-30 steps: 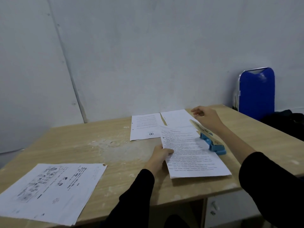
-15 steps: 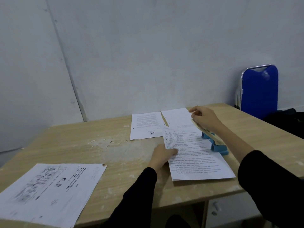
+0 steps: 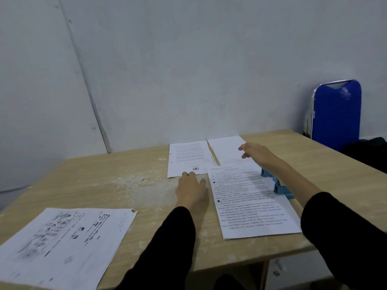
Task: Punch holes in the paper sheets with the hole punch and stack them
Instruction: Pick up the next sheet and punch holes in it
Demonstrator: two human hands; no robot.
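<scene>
A: Where are your hands sitting right now?

B: Your left hand (image 3: 191, 190) is lying flat on the worktop (image 3: 104, 185), fingers loosely spread, pinching nothing, just beside the left edge of the printed sheet (image 3: 251, 206). Your right hand (image 3: 256, 153) is hovering open above the far sheets, fingers spread, also gripping nothing.

A: And the hole punch?

B: The hole punch (image 3: 278, 186) is sitting blue on the worktop, touching the right edge of the printed sheet, partly hidden under your right forearm. I cannot tell whether the sheet's edge is lying inside its slot.

A: What is going on with this sheet, as you judge it?

B: Two dark dots are showing along its left margin, so it is looking punched on that side. You are probably about to move it to a stack. Two sheets are lying at the back: the holed sheet (image 3: 189, 158) on the left and the pale sheet (image 3: 228, 149) beside it. A further pile (image 3: 62, 245) is lying at the near left.

A: How should I be doing it well?

B: Slide the sheet clear of the punch first, flat along the wood, then be lifting it by one edge. Line up the holed margins as you are laying it down.
</scene>
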